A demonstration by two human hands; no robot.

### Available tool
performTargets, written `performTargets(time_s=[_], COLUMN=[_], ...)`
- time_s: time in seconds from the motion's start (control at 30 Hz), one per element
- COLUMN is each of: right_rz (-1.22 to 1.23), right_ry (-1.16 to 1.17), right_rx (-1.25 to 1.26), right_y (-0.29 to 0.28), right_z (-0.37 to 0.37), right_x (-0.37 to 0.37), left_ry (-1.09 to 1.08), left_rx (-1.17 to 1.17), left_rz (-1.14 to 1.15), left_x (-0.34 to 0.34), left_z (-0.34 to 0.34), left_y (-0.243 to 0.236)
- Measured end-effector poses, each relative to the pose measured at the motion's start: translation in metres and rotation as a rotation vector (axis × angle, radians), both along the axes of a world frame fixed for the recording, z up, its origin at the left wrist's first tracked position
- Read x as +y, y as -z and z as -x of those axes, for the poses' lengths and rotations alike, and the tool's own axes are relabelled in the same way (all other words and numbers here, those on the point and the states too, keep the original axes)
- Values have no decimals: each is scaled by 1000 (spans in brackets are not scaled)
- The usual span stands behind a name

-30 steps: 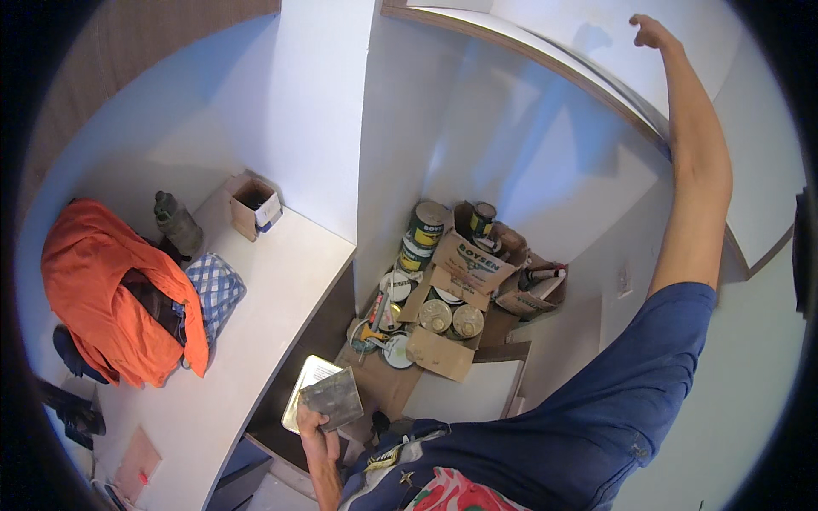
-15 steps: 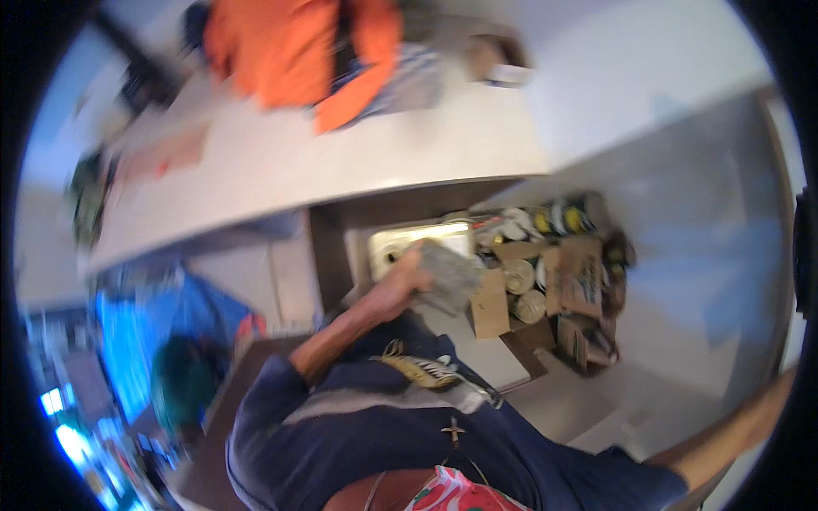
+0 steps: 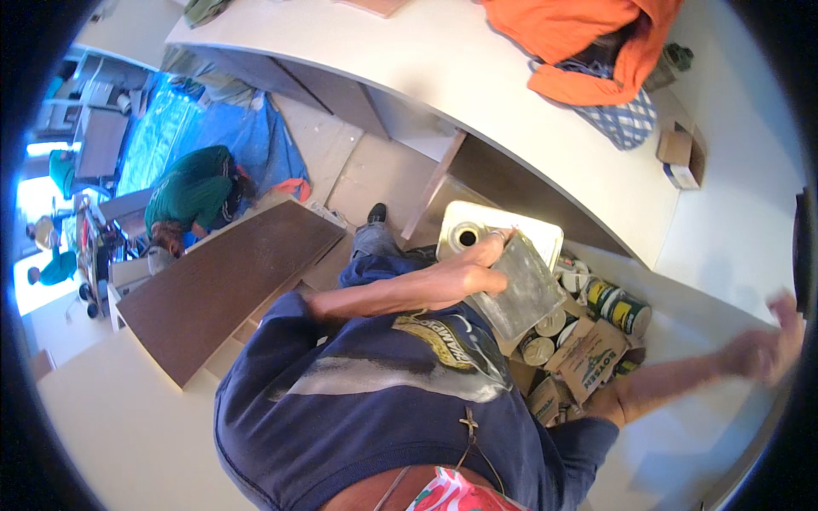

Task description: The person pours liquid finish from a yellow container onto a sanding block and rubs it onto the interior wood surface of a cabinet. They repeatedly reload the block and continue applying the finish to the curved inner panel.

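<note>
My left hand [image 3: 481, 271] is closed on the edge of a grey, flat rectangular plate [image 3: 524, 294], with its smeared, scratched face turned up. Just beyond that hand, partly behind the plate, stands a pale yellow rectangular tin [image 3: 545, 232] with a round dark opening in its top. Out at the far right, my right hand [image 3: 763, 345] is raised on a stretched arm beside the wall. It is blurred, but its fingers look spread and nothing shows in it.
Paint cans [image 3: 615, 307] and brown cardboard boxes [image 3: 590, 359] crowd the floor right of the plate. A white counter [image 3: 443, 64] carries an orange garment [image 3: 588, 47] and a small open box [image 3: 680, 157]. A person in green [image 3: 192, 192] bends beyond a brown panel [image 3: 230, 281].
The view has swung, so the counter and tin sit farther right and more room shows at left. My right hand has come into view. The plate remains in my left hand.
</note>
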State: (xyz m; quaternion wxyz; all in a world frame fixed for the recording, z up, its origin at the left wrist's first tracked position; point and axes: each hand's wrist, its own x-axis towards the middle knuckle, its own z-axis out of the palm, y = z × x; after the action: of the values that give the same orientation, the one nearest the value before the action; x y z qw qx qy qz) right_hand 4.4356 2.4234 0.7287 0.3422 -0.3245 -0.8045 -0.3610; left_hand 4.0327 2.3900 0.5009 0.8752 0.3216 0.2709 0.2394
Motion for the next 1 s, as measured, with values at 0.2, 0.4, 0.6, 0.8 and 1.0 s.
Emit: performTargets(time_s=[0.2, 0.4, 0.6, 0.8, 1.0], right_rz=[648, 1052, 1453, 1710, 1597], right_ry=[-63, -170, -234, 23, 312], right_rx=[765, 882, 753, 706, 720], right_y=[153, 217, 321, 498, 599], right_z=[185, 334, 446, 536, 611], right_x=[76, 68, 113, 229, 299], left_ry=[-359, -644, -792, -975, -1144], left_rx=[-111, -126, 67, 227, 347], left_rz=[53, 62, 73, 188, 289], left_x=[-12, -2, 23, 27, 6], left_z=[98, 205, 328, 433, 500], left_y=[-54, -55, 22, 100, 142])
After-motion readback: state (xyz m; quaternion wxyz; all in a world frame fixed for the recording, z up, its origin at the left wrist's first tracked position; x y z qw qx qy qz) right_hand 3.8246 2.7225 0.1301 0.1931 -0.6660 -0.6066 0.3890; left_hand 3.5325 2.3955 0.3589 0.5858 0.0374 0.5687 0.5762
